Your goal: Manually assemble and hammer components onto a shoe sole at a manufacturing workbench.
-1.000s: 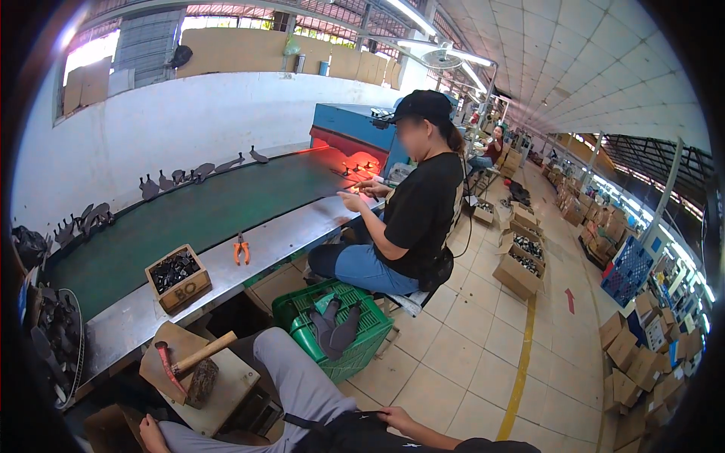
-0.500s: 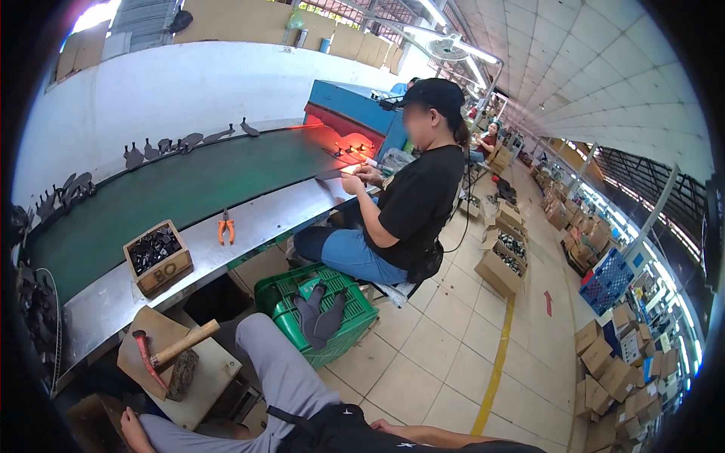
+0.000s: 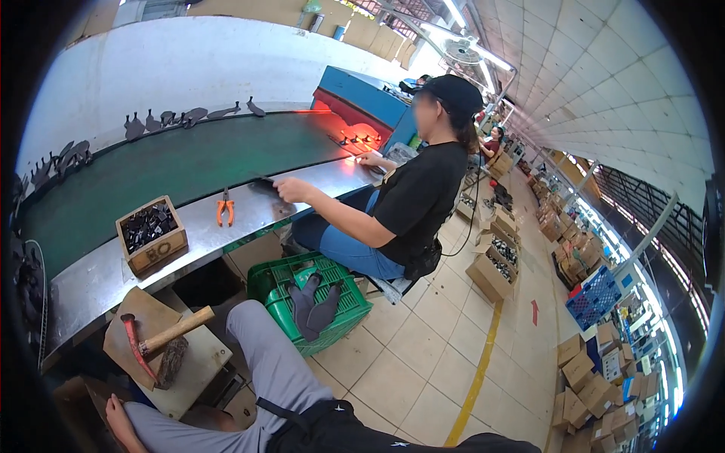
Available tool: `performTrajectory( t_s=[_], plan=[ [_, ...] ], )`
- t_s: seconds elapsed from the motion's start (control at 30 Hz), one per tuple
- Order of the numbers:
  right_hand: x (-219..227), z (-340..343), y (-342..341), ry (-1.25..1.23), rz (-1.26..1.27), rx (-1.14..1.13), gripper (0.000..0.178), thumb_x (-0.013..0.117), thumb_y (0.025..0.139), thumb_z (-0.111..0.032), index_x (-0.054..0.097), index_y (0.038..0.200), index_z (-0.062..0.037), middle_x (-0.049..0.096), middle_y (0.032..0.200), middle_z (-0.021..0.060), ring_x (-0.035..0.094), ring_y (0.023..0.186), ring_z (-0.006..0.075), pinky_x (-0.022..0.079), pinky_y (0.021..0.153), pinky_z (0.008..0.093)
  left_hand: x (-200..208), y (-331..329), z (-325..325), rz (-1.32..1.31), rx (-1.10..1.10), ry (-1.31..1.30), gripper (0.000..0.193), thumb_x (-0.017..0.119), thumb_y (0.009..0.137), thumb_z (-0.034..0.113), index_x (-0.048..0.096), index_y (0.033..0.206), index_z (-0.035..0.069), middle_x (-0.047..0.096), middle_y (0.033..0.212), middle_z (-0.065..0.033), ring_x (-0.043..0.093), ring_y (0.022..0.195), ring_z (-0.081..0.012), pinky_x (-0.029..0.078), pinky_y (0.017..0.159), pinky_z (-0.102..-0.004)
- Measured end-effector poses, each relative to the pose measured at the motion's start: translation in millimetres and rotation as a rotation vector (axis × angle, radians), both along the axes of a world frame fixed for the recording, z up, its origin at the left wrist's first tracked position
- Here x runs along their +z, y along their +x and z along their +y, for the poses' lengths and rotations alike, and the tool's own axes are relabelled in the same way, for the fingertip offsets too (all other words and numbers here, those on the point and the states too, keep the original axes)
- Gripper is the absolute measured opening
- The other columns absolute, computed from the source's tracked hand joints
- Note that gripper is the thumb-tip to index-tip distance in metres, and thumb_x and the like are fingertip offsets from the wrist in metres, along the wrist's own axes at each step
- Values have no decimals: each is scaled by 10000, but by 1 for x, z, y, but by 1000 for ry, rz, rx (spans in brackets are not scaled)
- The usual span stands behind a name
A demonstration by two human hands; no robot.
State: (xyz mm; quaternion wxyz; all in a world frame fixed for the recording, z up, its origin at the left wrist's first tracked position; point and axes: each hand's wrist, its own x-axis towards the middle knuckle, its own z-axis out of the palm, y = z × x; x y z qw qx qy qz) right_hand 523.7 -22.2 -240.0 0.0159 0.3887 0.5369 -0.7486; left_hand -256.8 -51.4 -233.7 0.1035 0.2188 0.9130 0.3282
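Note:
At the lower left my left hand [image 3: 121,423] rests against my knee, holding nothing, its visible fingers loosely extended. My right hand is out of view. Closest to the left hand is a low stand [image 3: 204,370] with a hammer [image 3: 177,330], its head red and its handle wooden, lying by a dark block [image 3: 172,362] and a brown board [image 3: 121,351]. A co-worker in a black top sits ahead; one hand [image 3: 296,190] of theirs touches a dark flat piece [image 3: 264,186] at the conveyor's edge, the other [image 3: 370,158] is near a red glow.
A wooden box [image 3: 155,253] of small black parts and orange-handled pliers [image 3: 225,209] sit on the metal ledge. Dark paddle-shaped pieces [image 3: 134,126] line the green conveyor's [image 3: 196,158] far side. A green crate [image 3: 340,325] holding dark pieces stands beside my leg. Cartons [image 3: 491,279] line the aisle.
The co-worker's one arm has reached left along the ledge with the dark piece, away from the glow. My right hand has gone out of view. The view has shifted slightly.

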Motion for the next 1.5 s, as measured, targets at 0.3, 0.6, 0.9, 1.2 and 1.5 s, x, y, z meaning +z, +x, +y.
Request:
performTrajectory(
  t_s=[0.3,0.6,0.9,1.2,1.5],
  plan=[
    [27,5,4,-60,-46,195,386,634,945,-190,559,1257,24,618,1203,131,560,1140,199,427,990,325,1,5,-4,-22,-39,30,494,432,1029,407,613,885,-30,653,822,-182,622,792,-320,468,767,-395],
    [53,33,3,-182,-52,469,402,631,942,-198,561,1266,30,616,1228,137,563,1140,210,429,989,332,15,6,-17,-29,-29,21,474,457,1020,399,635,913,-26,662,829,-176,624,778,-303,469,765,-387],
    [58,118,-43,-299,44,909,418,628,940,-206,563,1275,35,613,1253,144,566,1141,221,431,987,339,58,42,6,-16,52,-1,424,489,992,364,683,916,-5,692,876,-208,665,860,-363,485,791,-415],
    [70,319,-117,474,-157,1008,311,587,945,-246,667,1058,32,667,1134,205,616,1080,346,471,943,418,82,58,20,19,92,-32,415,498,976,356,688,904,-5,689,877,-223,670,872,-374,492,769,-427],
    [112,697,-307,1632,-486,-377,430,605,932,-368,608,1140,8,650,970,300,631,974,450,491,852,544,102,93,-5,452,261,240,251,575,910,66,585,1151,-7,553,1319,-197,527,1226,-364,398,1055,-423]
  ],
)
